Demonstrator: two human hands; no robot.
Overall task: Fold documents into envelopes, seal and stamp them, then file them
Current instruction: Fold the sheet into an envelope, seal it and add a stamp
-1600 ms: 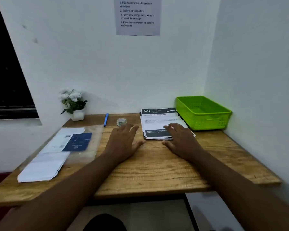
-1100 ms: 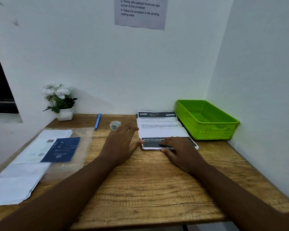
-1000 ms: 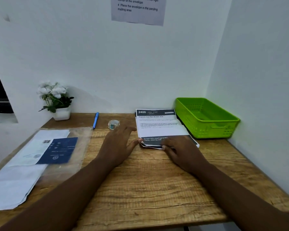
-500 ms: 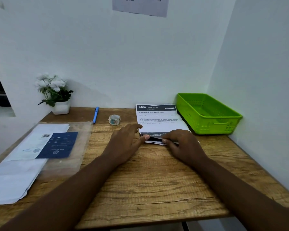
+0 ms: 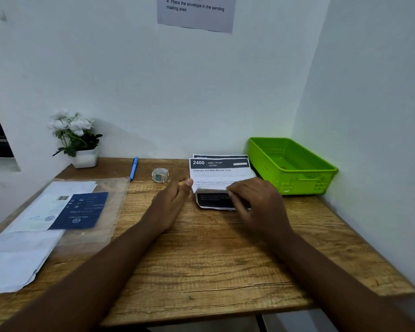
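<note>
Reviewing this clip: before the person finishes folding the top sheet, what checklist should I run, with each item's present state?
1. Right hand on the near edge of the top document: ok.
2. Left hand steadying the sheet's left edge: ok, thumb touches it.
3. Only one sheet lifted from the stack: cannot tell.
4. Envelopes within reach on the desk's left: ok.
5. Stamp roll clear of the fold: ok.
6. Green basket free for filing: ok, looks empty.
</note>
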